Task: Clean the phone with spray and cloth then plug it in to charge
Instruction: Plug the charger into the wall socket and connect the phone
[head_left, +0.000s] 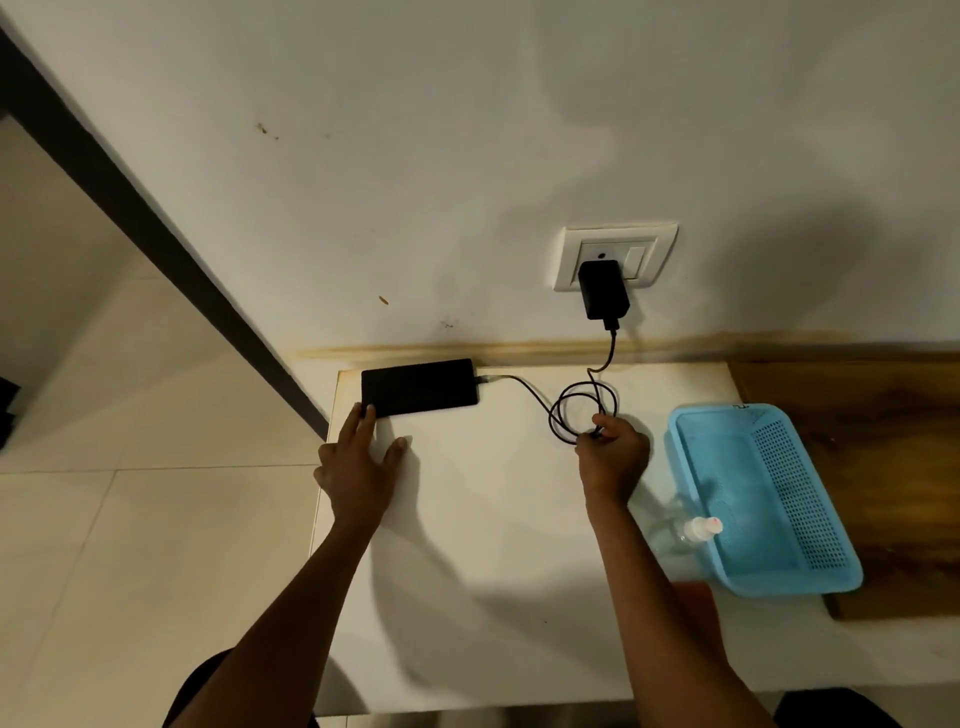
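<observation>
The phone (420, 387) lies at the desk's (493, 545) far left corner by the wall, its cable (582, 410) looping right and up to the charger (602, 290) in the wall socket (615, 255) (the basket (779, 577) sits farther right, the spray bottle (693, 531) just left of it).

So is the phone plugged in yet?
Plugged in: the cable runs from the phone's right end to the black charger seated in the wall socket. Whether it's charging cannot be told.

bare white counter (483, 519) between the arms, coiled cable (582, 410) and blue basket (763, 499) crowding the right
</observation>
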